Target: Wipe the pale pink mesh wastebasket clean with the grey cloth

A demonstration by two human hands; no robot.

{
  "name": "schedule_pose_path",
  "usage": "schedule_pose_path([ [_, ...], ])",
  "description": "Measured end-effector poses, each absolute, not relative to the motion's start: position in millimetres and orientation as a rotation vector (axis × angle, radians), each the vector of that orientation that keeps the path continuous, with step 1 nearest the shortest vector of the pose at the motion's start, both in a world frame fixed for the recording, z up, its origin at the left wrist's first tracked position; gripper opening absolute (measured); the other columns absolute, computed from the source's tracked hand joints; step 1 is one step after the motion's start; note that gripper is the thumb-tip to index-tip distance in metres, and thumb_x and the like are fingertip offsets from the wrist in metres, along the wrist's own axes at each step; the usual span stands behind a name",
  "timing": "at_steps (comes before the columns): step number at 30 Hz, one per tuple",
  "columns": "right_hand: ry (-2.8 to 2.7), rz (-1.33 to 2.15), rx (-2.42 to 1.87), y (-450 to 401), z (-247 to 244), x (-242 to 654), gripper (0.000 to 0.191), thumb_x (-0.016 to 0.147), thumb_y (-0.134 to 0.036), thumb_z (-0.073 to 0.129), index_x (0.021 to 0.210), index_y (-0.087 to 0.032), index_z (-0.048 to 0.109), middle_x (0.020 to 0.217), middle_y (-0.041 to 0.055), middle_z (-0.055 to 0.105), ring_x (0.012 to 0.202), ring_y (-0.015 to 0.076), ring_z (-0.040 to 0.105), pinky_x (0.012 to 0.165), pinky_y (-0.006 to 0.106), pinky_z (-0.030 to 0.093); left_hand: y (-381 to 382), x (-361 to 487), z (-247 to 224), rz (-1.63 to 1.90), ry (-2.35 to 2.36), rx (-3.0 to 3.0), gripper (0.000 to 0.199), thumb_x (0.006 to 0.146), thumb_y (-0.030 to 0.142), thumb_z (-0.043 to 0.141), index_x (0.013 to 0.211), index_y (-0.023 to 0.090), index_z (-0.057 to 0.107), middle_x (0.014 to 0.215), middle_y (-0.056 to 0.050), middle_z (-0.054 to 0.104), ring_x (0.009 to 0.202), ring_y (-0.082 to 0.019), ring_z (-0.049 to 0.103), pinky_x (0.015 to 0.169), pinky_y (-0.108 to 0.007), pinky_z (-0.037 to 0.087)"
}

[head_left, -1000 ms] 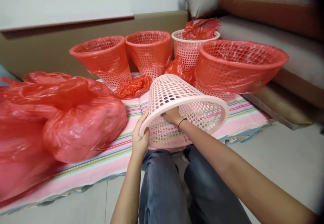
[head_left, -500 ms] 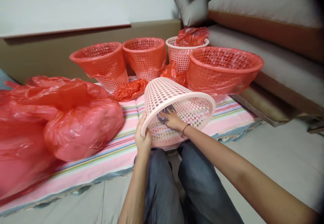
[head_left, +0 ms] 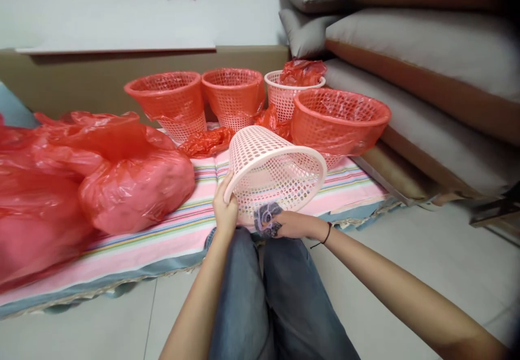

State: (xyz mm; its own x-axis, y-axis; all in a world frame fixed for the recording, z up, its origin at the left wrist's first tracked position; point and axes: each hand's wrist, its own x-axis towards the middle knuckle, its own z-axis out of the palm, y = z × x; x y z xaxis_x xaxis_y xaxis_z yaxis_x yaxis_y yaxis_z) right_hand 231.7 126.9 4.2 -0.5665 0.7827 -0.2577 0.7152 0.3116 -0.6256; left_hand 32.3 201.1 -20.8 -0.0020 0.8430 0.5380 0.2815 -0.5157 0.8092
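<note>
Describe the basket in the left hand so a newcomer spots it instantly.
Find the striped cloth. Near its front edge, the left hand grips a pale pink perforated basket, tipped sideways. The standing baskets behind it bear red plastic bags; this one has none.

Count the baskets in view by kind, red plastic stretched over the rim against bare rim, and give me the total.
Rim covered with red plastic: 3 (left basket, middle basket, right basket)
Bare rim: 2 (back basket, tilted basket held by the left hand)
Total: 5
</note>
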Motion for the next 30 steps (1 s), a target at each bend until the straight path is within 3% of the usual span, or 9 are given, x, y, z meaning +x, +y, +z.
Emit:
schedule_pose_path([
  [2, -2.467, 1.175, -1.366, 133, 17, 233, 0.014, 0.079, -0.019, 0.063, 0.084, -0.018, 0.076, 0.078, -0.0017, 0.072, 0.067, 0.0149, 0.061, 0.068, 0.025, 0.050, 200, 32, -20, 1.549, 1.173, 1.794, 0.061, 0.075, 0.007, 0.045, 0.131, 0.025, 0.061, 0.134, -0.003, 0.064, 0.130, -0.022, 0.055, 0.116, -0.044, 0.040],
  [4, -2.414, 1.138, -1.385, 142, 29, 237, 0.013, 0.080, -0.025, 0.065, 0.082, -0.016, 0.074, 0.076, -0.0017, 0.070, 0.064, 0.0145, 0.059, 0.065, 0.025, 0.049, 198, 31, -20, 1.557, 1.181, 1.782, 0.059, 0.079, 0.010, 0.047, 0.135, 0.024, 0.056, 0.137, -0.006, 0.061, 0.131, -0.022, 0.054, 0.114, -0.043, 0.042],
  [7, -2.258, 0.937, -1.475, 162, 44, 246, 0.027, 0.089, -0.034, 0.055, 0.097, -0.013, 0.071, 0.089, 0.0038, 0.072, 0.075, 0.0186, 0.062, 0.073, 0.029, 0.050, 190, 30, -25, 1.611, 1.194, 1.667, 0.062, 0.087, 0.020, 0.054, 0.147, 0.023, 0.038, 0.147, -0.013, 0.050, 0.138, -0.024, 0.048, 0.111, -0.040, 0.045],
  [9, -2.162, 0.781, -1.510, 179, 50, 250, 0.035, 0.094, -0.032, 0.046, 0.114, -0.013, 0.066, 0.108, 0.0079, 0.072, 0.095, 0.0229, 0.063, 0.087, 0.034, 0.050, 182, 32, -34, 1.652, 1.220, 1.531, 0.066, 0.089, 0.026, 0.059, 0.149, 0.023, 0.031, 0.151, -0.016, 0.045, 0.140, -0.025, 0.044, 0.111, -0.040, 0.045],
  [12, -2.094, 0.577, -1.551, 215, 52, 247, 0.044, 0.094, -0.023, 0.040, 0.135, -0.015, 0.056, 0.133, 0.0105, 0.063, 0.126, 0.0277, 0.053, 0.108, 0.042, 0.039, 171, 38, -52, 1.647, 1.330, 1.371, 0.061, 0.088, 0.034, 0.065, 0.142, 0.024, 0.040, 0.147, -0.014, 0.049, 0.137, -0.025, 0.048, 0.114, -0.043, 0.041],
  [15, -2.109, 0.443, -1.615, 255, 41, 241, 0.052, 0.092, -0.015, 0.039, 0.143, -0.017, 0.050, 0.140, 0.0108, 0.059, 0.140, 0.0293, 0.041, 0.118, 0.048, 0.028, 168, 44, -70, 1.611, 1.382, 1.327, 0.044, 0.092, 0.038, 0.060, 0.133, 0.023, 0.052, 0.134, -0.010, 0.061, 0.127, -0.024, 0.058, 0.111, -0.046, 0.045],
  [21, -2.174, 0.293, -1.726, 291, -8, 253, 0.057, 0.091, -0.014, 0.037, 0.148, -0.013, 0.043, 0.154, 0.0119, 0.045, 0.149, 0.0297, 0.027, 0.123, 0.054, 0.015, 176, 41, -86, 1.578, 1.374, 1.360, 0.036, 0.091, 0.038, 0.059, 0.123, 0.022, 0.062, 0.122, -0.010, 0.069, 0.118, -0.027, 0.064, 0.105, -0.046, 0.051],
  [24, -2.187, 0.266, -1.790, 290, -32, 264, 0.059, 0.088, -0.013, 0.043, 0.146, -0.006, 0.044, 0.157, 0.0164, 0.039, 0.150, 0.0321, 0.025, 0.124, 0.053, 0.014, 177, 43, -85, 1.546, 1.351, 1.390, 0.037, 0.092, 0.038, 0.058, 0.126, 0.023, 0.063, 0.127, -0.009, 0.068, 0.122, -0.025, 0.062, 0.108, -0.044, 0.049],
  [30, -2.270, 0.294, -1.779, 288, -50, 260, 0.064, 0.081, -0.009, 0.051, 0.144, -0.004, 0.047, 0.156, 0.0187, 0.039, 0.149, 0.0333, 0.025, 0.123, 0.053, 0.012, 171, 50, -74, 1.554, 1.389, 1.222, 0.041, 0.088, 0.038, 0.061, 0.123, 0.017, 0.066, 0.125, -0.012, 0.069, 0.124, -0.027, 0.060, 0.109, -0.041, 0.046],
])
